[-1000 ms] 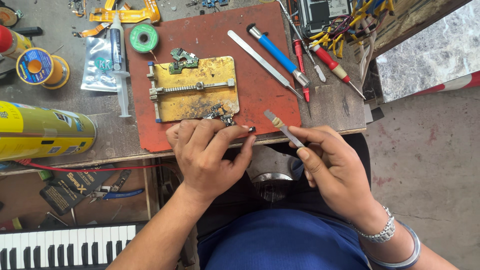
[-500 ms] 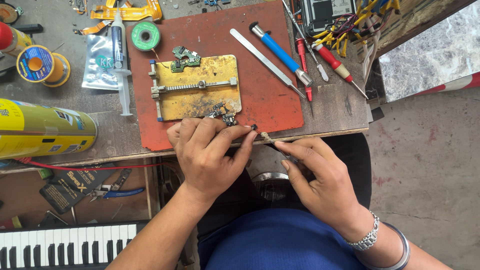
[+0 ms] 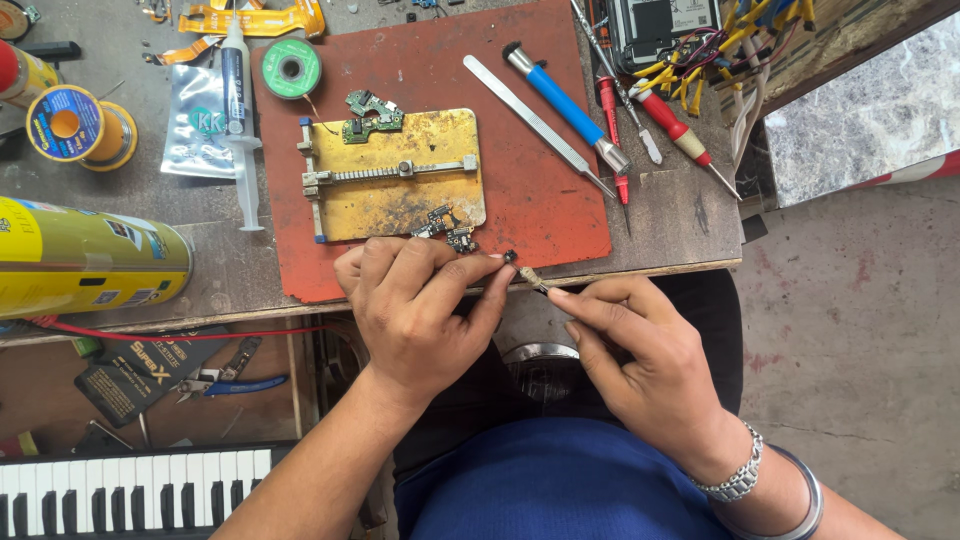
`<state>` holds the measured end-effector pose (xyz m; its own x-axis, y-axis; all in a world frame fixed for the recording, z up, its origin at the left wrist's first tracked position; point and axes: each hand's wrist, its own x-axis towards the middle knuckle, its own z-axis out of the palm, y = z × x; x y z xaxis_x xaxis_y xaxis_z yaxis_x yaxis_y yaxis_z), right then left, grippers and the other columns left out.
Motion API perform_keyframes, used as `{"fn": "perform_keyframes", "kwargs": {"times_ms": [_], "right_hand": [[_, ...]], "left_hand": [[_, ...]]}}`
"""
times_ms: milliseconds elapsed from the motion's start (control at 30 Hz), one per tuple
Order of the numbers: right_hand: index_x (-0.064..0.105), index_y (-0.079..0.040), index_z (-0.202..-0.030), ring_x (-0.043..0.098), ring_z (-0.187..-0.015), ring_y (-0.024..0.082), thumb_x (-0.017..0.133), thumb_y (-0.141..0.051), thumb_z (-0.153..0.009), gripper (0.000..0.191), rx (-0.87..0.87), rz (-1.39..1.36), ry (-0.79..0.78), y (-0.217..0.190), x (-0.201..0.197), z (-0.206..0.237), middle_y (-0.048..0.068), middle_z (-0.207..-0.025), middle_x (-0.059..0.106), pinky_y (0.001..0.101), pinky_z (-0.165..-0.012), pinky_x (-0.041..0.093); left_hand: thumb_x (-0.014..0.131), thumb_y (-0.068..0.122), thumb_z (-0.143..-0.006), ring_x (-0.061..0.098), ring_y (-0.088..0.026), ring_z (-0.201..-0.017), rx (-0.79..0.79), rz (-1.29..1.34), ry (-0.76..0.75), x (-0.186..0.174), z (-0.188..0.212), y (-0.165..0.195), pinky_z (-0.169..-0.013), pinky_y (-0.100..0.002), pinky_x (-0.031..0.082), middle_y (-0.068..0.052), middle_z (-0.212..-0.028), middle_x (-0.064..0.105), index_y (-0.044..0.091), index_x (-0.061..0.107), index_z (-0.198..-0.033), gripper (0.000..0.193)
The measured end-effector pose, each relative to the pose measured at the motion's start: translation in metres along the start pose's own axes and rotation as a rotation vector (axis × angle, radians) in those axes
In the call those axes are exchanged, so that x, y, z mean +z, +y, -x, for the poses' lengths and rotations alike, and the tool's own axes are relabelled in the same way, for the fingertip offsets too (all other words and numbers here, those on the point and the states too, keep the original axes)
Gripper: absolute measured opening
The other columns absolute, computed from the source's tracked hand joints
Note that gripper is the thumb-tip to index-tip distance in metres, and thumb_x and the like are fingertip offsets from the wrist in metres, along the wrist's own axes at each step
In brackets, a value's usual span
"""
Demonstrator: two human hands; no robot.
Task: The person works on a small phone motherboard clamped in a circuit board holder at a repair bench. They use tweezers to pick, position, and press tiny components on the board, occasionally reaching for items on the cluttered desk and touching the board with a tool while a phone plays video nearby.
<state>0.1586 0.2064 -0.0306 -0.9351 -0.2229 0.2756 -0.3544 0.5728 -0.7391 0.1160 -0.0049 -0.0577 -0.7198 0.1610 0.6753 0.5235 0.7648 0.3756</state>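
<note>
While the left hand pinches a tiny dark part at the mat's front edge, the right hand, fingers closed on a thin tool, points it just beside that part.

A small electronics repair workshop: a worn grey workbench carries a rust-red work mat, a brass-coloured circuit-board holder, a solder-wire spool, screwdrivers and steel tweezers.

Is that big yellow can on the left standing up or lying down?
Lying down: the yellow can rests on its side on the workbench, its long body stretching sideways.
</note>
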Motion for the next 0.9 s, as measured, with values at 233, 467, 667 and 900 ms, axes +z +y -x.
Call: {"fn": "perform_keyframes", "kwargs": {"times_ms": [233,467,667,900], "right_hand": [[0.074,-0.007,-0.119,0.068,-0.081,0.013,0.07,0.006,-0.089,0.033,0.044,0.046,0.052,0.001,0.002,0.001,0.008,-0.103,0.067,0.0256,-0.068,0.056],[0.075,-0.007,-0.119,0.069,-0.081,0.011,0.07,0.007,-0.089,0.033,0.11,-0.007,0.038,0.002,-0.001,0.003,0.007,-0.105,0.065,0.0237,-0.07,0.057],[0.075,-0.007,-0.119,0.068,-0.083,0.011,0.069,0.006,-0.089,0.033,0.09,-0.024,0.008,0.002,-0.004,0.0,0.006,-0.105,0.065,0.0233,-0.069,0.055],[0.075,-0.008,-0.119,0.061,-0.073,0.01,0.073,0.003,-0.09,0.031,0.078,0.036,0.068,-0.004,-0.011,-0.009,0.007,-0.106,0.064,0.0228,-0.062,0.049]], "left_hand": [[0.089,0.029,-0.085,0.052,-0.018,-0.085,0.0,0.0,-0.005,0.001,0.0,0.0,-0.085,-0.04,0.032,0.006,-0.085,0.057,0.021,0.076,-0.089,0.016],[0.089,0.028,-0.085,0.052,-0.018,-0.086,0.01,0.0,0.0,0.001,0.0,0.0,-0.085,-0.04,0.032,0.006,-0.086,0.058,0.021,0.075,-0.089,0.017],[0.089,0.027,-0.084,0.053,-0.018,-0.086,0.008,0.002,-0.002,0.001,0.0,-0.001,-0.086,-0.04,0.032,0.006,-0.086,0.058,0.021,0.075,-0.089,0.016],[0.088,0.028,-0.085,0.053,-0.018,-0.086,0.015,-0.022,0.003,0.001,-0.001,0.001,-0.086,-0.04,0.032,0.006,-0.086,0.058,0.021,0.075,-0.09,0.015]]}}
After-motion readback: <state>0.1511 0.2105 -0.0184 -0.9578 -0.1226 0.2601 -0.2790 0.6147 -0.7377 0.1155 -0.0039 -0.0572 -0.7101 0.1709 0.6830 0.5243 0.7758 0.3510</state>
